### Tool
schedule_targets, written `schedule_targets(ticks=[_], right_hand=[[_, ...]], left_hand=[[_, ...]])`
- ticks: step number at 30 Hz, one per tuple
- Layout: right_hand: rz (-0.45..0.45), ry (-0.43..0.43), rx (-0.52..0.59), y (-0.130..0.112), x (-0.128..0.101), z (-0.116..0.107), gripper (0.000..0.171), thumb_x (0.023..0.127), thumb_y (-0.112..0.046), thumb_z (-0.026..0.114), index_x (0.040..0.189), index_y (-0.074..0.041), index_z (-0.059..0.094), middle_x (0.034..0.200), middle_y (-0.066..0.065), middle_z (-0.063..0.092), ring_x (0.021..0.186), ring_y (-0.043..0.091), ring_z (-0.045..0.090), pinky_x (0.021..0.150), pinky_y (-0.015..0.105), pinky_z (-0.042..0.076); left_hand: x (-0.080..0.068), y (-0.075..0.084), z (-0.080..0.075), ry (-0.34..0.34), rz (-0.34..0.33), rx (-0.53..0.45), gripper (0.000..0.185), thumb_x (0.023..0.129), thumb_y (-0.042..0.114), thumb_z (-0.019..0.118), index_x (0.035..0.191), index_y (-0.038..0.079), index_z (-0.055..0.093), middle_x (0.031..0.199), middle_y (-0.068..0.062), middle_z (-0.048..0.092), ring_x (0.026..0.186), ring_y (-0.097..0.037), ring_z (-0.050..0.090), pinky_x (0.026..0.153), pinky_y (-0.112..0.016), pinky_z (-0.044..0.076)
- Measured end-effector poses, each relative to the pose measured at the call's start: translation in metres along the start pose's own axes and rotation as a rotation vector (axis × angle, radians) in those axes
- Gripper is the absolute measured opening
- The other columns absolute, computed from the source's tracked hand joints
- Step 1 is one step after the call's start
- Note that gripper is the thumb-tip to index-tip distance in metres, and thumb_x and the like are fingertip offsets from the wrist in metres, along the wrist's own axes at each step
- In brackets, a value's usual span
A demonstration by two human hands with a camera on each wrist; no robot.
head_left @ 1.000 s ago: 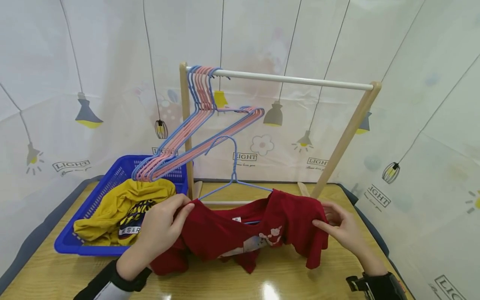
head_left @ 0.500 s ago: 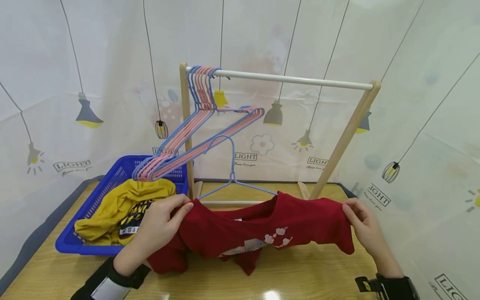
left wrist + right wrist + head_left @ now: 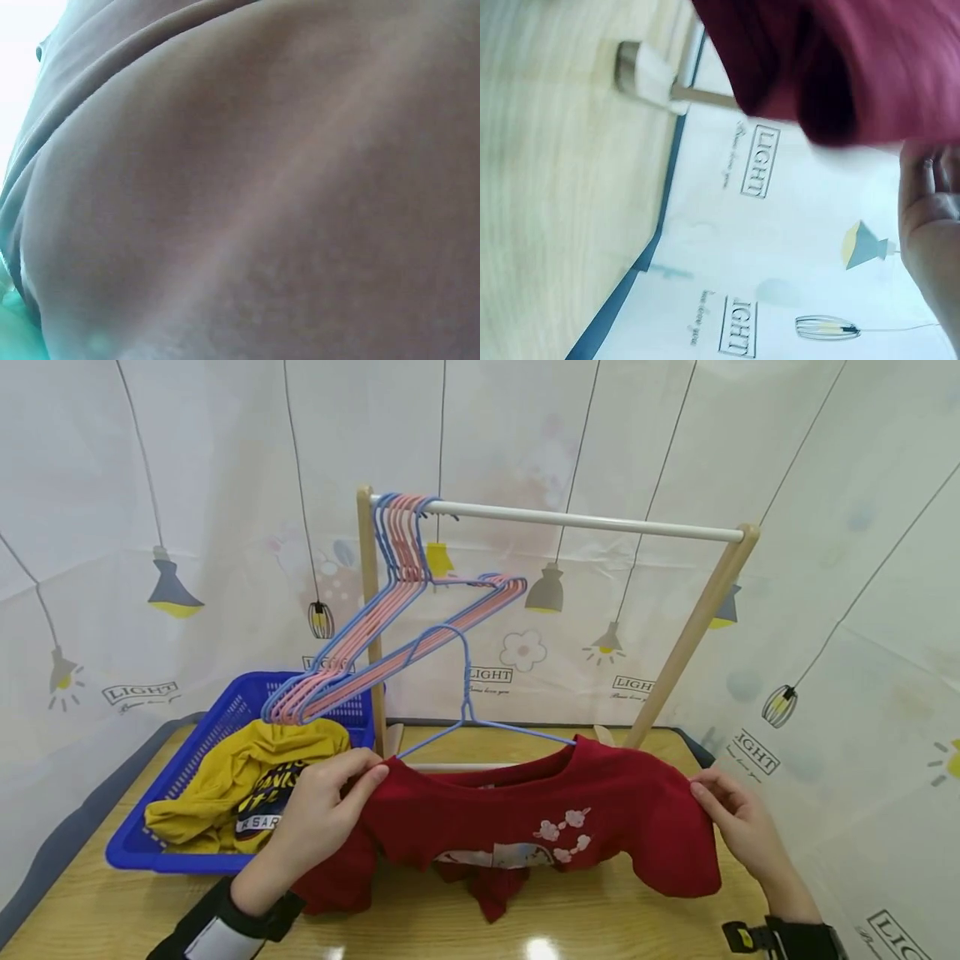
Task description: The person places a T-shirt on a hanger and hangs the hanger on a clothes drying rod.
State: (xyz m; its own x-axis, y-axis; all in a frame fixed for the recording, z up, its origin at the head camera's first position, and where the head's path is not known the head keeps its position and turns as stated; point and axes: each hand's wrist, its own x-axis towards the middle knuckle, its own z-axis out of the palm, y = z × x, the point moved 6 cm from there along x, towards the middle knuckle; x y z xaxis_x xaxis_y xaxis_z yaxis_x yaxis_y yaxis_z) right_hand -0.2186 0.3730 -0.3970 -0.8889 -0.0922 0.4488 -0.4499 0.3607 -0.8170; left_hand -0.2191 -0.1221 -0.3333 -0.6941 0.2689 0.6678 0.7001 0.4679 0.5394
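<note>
A red T-shirt [image 3: 517, 810] with a flower print hangs spread between both hands over the table. My left hand [image 3: 318, 806] pinches its left shoulder by the neckline between thumb and fingers. At the right sleeve, my right hand [image 3: 742, 822] pinches the cloth's upper edge. A blue hanger [image 3: 467, 693] rises out of the neck opening, its hook upward and its arms running into the shirt. In the right wrist view the red sleeve [image 3: 885, 75] hangs beside my fingers. Skin fills the left wrist view, so the left hand's work is hidden there.
Behind stands a rack with wooden legs and a white rail [image 3: 585, 520]. Several pink and blue hangers [image 3: 405, 577] hang bunched at the rail's left end. On the table [image 3: 600, 927], a blue basket [image 3: 183, 862] at left holds a yellow garment [image 3: 247, 777].
My right hand has moved right along the shirt to the sleeve, drawing the cloth out wider and flatter. My left hand has kept its pinch in nearly the same place.
</note>
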Motion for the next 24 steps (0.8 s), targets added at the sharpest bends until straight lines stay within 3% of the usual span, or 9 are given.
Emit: schedule_targets(ticks=[4,8,11,16,20,24], right_hand=[[0.023,-0.114,-0.049,0.006,-0.004,0.004,0.022,0.103,0.008,0.053,0.114,-0.007,0.066,0.093,-0.007,0.071,0.076,0.01,0.067,0.065,0.024,0.056],[0.014,-0.183,-0.237,0.006,-0.002,0.009,0.015,0.102,0.004,0.058,0.114,-0.002,0.065,0.092,-0.008,0.071,0.077,0.009,0.067,0.065,0.027,0.057],[-0.004,-0.14,-0.352,0.0,0.004,0.012,0.015,0.105,0.001,0.055,0.115,0.001,0.066,0.095,-0.005,0.07,0.08,0.008,0.067,0.068,0.025,0.056],[-0.097,-0.01,-0.338,-0.034,0.016,0.024,0.023,0.108,0.0,0.047,0.122,0.002,0.066,0.102,0.007,0.072,0.09,0.004,0.067,0.081,0.014,0.05],[-0.214,-0.033,-0.37,-0.071,0.02,0.045,0.027,0.1,0.005,0.061,0.125,-0.002,0.068,0.11,0.009,0.073,0.099,0.002,0.065,0.087,0.012,0.048],[-0.337,-0.049,-0.449,-0.095,0.02,0.07,0.034,0.086,0.007,0.077,0.117,-0.008,0.074,0.105,0.001,0.073,0.092,0.009,0.065,0.08,0.014,0.049]], left_hand=[[0.0,0.002,0.002,-0.013,0.007,0.012,0.018,0.096,-0.001,0.069,0.088,0.015,0.068,0.072,0.014,0.049,0.063,-0.006,0.045,0.057,-0.025,0.04],[0.0,0.002,0.004,-0.025,0.013,0.018,0.018,0.096,-0.001,0.07,0.088,0.015,0.068,0.072,0.014,0.049,0.063,-0.006,0.045,0.057,-0.025,0.041],[0.001,0.003,0.005,-0.03,0.022,0.019,0.017,0.094,-0.002,0.071,0.089,0.014,0.069,0.073,0.014,0.052,0.064,-0.005,0.047,0.057,-0.025,0.042],[0.005,0.005,0.009,-0.042,0.049,0.033,0.014,0.093,-0.001,0.073,0.091,0.013,0.071,0.077,0.013,0.059,0.067,-0.005,0.05,0.06,-0.026,0.046],[0.009,0.008,0.013,-0.046,0.079,0.048,0.013,0.092,0.001,0.074,0.092,0.014,0.073,0.08,0.012,0.063,0.068,-0.004,0.052,0.061,-0.027,0.047],[0.012,0.011,0.017,-0.045,0.107,0.054,0.009,0.092,0.004,0.076,0.093,0.013,0.075,0.081,0.01,0.065,0.069,-0.004,0.054,0.061,-0.026,0.048]])
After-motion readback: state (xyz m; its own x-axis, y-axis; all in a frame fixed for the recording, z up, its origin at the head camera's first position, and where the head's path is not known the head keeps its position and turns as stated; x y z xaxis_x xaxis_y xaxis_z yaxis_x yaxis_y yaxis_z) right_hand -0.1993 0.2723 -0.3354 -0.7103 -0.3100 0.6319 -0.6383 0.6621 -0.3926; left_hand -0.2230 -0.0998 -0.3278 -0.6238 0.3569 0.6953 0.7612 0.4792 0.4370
